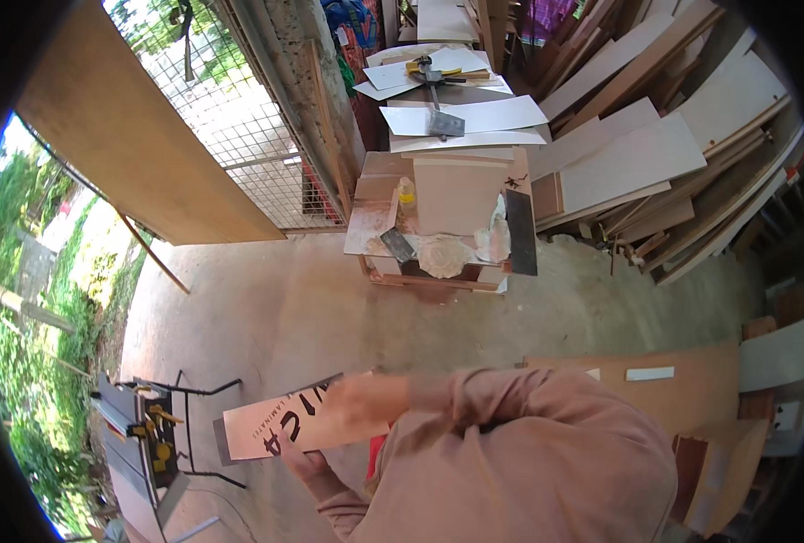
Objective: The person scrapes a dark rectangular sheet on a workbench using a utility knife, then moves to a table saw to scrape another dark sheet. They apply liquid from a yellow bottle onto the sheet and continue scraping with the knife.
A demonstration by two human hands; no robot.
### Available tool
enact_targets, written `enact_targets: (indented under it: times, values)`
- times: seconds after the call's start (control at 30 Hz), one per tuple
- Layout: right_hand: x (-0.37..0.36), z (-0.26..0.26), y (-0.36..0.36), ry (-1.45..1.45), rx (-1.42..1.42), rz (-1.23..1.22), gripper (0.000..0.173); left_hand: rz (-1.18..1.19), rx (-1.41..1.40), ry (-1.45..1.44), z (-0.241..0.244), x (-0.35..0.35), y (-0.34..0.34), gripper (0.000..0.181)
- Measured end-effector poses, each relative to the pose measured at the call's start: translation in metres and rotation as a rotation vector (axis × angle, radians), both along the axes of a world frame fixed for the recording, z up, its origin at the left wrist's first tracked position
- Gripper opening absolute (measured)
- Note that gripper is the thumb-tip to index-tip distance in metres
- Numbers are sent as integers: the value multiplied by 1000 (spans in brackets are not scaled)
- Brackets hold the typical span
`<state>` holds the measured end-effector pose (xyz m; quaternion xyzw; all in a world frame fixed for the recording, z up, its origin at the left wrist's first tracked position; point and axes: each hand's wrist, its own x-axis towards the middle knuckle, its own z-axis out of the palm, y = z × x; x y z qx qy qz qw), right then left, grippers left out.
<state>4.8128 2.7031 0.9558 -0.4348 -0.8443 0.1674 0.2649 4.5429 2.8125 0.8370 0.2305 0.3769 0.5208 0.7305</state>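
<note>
A flat strip of laminate sheet with large dark lettering lies across the front of my body, above the concrete floor. A darker strip shows along its left end and upper edge. My left hand holds the sheet's lower edge, with fingers reaching onto the lettered face. My right hand, blurred, is over the sheet's right part; its fingers cannot be made out, nor whether it grips anything. Both sleeves are light brown.
A folding workbench with yellow clamps stands at the lower left. Ahead is a worktable with a bottle, a board and cloths; behind it lies a hammer. Boards lean at right. A wooden panel lies nearer.
</note>
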Motion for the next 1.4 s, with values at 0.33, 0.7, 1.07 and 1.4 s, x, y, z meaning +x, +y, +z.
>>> enact_targets:
  times: [0.33, 0.7, 1.07, 1.4]
  values:
    - [525, -30, -2, 152, -36, -1616, 60, -29, 112, 100, 8, 32, 220, 44]
    - [685, -60, -14, -179, -543, -1484, 75, 164, -14, 32, 31, 76, 191, 53]
    - [459, 55, 145, 875, -362, -1078, 60, 514, -123, -127, 61, 128, 158, 53]
    - [-20, -39, 368, 799, -936, 46, 9, 424, -83, -429, 71, 56, 181, 47]
